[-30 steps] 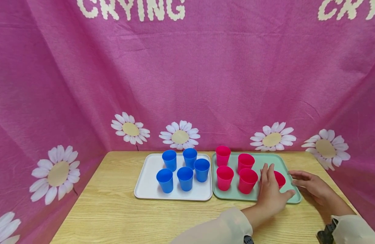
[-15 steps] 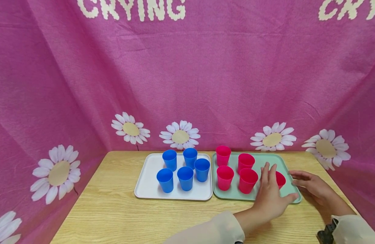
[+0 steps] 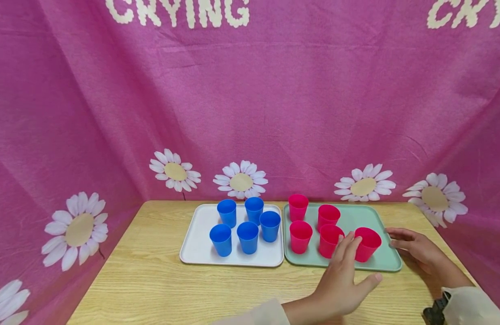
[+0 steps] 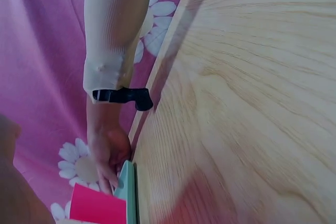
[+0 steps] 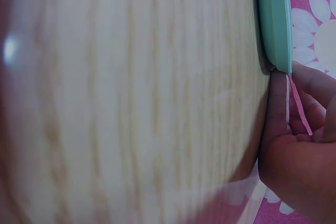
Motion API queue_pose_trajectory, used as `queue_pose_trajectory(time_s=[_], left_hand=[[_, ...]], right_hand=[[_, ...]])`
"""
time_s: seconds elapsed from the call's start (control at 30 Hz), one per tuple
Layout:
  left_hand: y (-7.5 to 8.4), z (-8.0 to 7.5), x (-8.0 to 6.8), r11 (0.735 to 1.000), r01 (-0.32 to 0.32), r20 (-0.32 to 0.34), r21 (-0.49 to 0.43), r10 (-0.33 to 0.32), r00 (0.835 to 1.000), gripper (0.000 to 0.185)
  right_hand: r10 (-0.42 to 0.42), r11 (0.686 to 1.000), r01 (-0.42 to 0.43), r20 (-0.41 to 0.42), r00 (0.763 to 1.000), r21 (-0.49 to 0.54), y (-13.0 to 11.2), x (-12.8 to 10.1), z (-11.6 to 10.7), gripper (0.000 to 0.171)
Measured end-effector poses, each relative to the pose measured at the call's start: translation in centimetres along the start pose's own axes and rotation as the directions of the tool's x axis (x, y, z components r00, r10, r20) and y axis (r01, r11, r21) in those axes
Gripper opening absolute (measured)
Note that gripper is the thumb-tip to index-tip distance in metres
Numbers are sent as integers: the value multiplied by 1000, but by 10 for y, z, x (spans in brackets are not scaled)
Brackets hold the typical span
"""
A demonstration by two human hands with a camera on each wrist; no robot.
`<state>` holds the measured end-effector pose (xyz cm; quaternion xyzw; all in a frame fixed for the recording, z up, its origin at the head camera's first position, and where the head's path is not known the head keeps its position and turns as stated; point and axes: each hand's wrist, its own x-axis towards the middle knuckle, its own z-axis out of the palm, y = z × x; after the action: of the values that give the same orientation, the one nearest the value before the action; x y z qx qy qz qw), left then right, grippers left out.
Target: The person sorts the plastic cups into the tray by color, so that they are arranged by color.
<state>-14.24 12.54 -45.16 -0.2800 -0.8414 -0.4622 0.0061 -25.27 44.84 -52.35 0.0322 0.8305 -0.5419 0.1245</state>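
Observation:
My left hand (image 3: 341,284) is in front of the green tray (image 3: 359,216), its fingers straight and its thumb spread, with nothing held. Its fingertips overlap a pinkish-red cup (image 3: 328,246) in the head view; whether they touch it I cannot tell. Just right of them, another red cup (image 3: 368,246) stands upright on the tray. My right hand (image 3: 420,250) lies at the tray's right edge, fingers at the rim. In the right wrist view its fingers (image 5: 312,85) are beside the tray corner, near a thin pink strip (image 5: 301,106).
More red cups (image 3: 300,239) stand on the left part of the green tray. A white tray (image 3: 195,239) adjoins it on the left, bearing several blue cups (image 3: 221,241). Both trays lie on a wooden table (image 3: 152,289) before a magenta cloth (image 3: 266,104).
My left hand has drawn back from the rightmost red cup, toward me and to the left, uncovering that cup. The right hand has stayed at the tray's edge.

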Motion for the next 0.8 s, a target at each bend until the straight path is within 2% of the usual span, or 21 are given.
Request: queue_pose_trajectory(time_s=[0.2, 0.5, 0.6, 0.8], left_hand=[[-14, -26, -17, 1000, -13, -3, 17, 13, 1000, 70], [-37, -64, -36, 995, 41, -22, 87, -39, 999, 69], [-42, -78, -39, 992, 74, -27, 100, -72, 997, 69], [-55, -105, -46, 981, 79, -67, 175, -68, 995, 70]], right_hand=[[9, 1000, -10, -16, 1000, -13, -1, 1, -1, 62], [-4, 1000, 5, -61, 998, 8, -2, 1, 3, 60], [-19, 999, 15, -100, 995, -38, -5, -2, 8, 60], [-66, 978, 33, -152, 986, -208, -15, -7, 19, 65]])
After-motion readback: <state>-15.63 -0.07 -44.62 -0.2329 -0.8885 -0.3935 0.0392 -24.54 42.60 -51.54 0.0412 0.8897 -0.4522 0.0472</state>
